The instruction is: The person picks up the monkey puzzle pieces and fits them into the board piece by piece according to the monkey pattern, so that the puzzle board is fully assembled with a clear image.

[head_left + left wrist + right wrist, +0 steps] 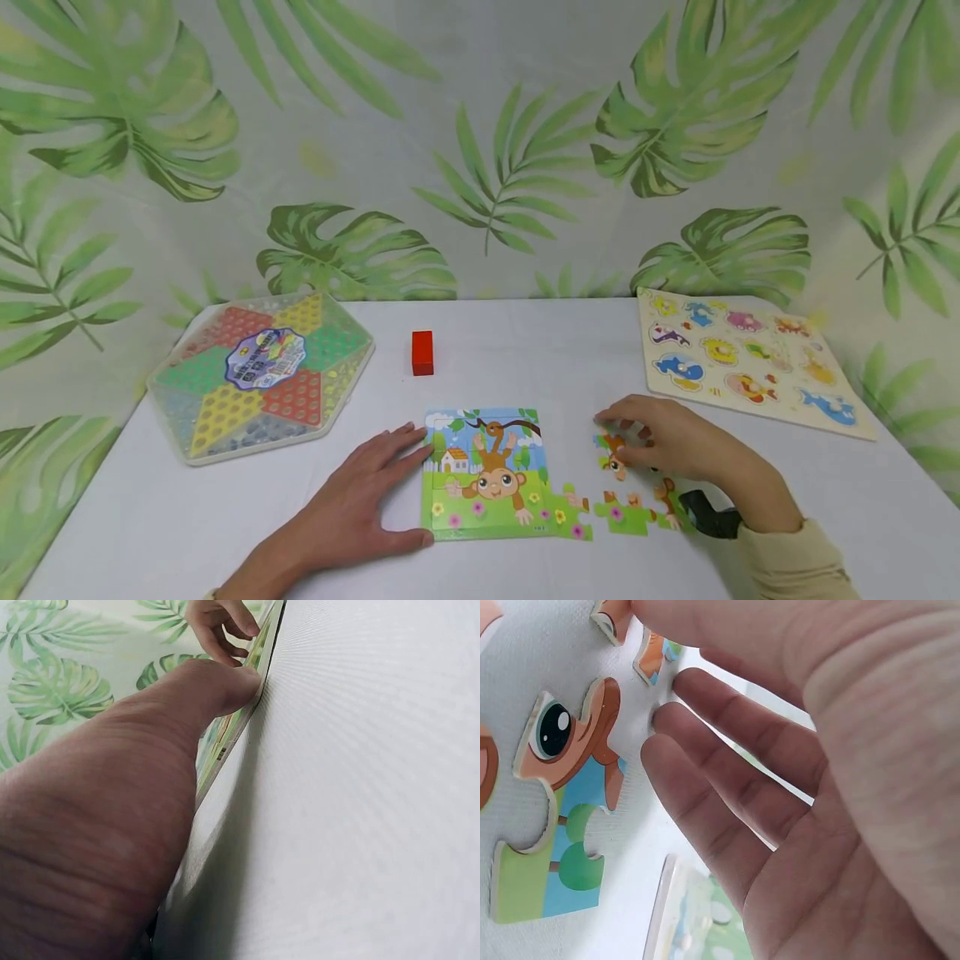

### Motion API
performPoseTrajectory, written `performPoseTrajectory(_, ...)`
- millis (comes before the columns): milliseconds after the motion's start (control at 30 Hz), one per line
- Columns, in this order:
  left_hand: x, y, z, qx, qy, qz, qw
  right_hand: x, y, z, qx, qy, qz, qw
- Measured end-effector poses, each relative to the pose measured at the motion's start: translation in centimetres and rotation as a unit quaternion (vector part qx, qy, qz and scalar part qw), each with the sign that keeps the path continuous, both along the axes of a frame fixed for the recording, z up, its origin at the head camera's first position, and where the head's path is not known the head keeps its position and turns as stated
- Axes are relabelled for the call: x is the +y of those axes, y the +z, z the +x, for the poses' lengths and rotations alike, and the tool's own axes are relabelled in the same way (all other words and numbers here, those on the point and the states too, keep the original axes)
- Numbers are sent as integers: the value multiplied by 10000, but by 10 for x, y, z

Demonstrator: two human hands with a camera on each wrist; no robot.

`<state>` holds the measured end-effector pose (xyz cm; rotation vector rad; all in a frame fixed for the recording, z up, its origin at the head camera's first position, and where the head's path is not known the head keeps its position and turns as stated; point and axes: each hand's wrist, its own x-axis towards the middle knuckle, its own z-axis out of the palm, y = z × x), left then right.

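Observation:
A square monkey jigsaw puzzle [487, 475] lies on the table in the head view. My left hand [367, 492] rests at its left side, fingers spread along the edge and thumb at the lower left corner. In the left wrist view that thumb [232, 686] presses at the puzzle's edge. My right hand [652, 433] hovers over loose jigsaw pieces to the right, fingers loosely bent. The right wrist view shows its fingers [705, 802] apart from the thumb, whose tip overlaps a brown piece [613, 621]. A piece with a monkey's eye [553, 735] lies nearby.
More loose pieces [626, 518] lie against the puzzle's lower right. A red block [422, 353] stands behind it. At the left is a hexagonal checkers board [300, 400], and at the back right a wooden peg puzzle [720, 392]. A leaf-print cloth [517, 250] hangs behind the table.

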<state>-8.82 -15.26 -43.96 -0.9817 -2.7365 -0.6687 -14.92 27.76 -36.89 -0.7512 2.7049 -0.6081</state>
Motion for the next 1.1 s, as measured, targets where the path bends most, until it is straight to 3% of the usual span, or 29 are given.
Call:
performPoseTrajectory(333, 0, 1, 0, -21, 9, 2, 10000, -1, -1, 0, -20, 89, 3, 10000)
performPoseTrajectory(633, 0, 0, 1, -89, 41, -3, 10000, -5, -2, 1, -492, 31, -25, 9988)
performPoseTrajectory(1100, 0, 1, 1, -123, 31, 1, 9999, -4, -5, 2, -530, -18, -176, 9984)
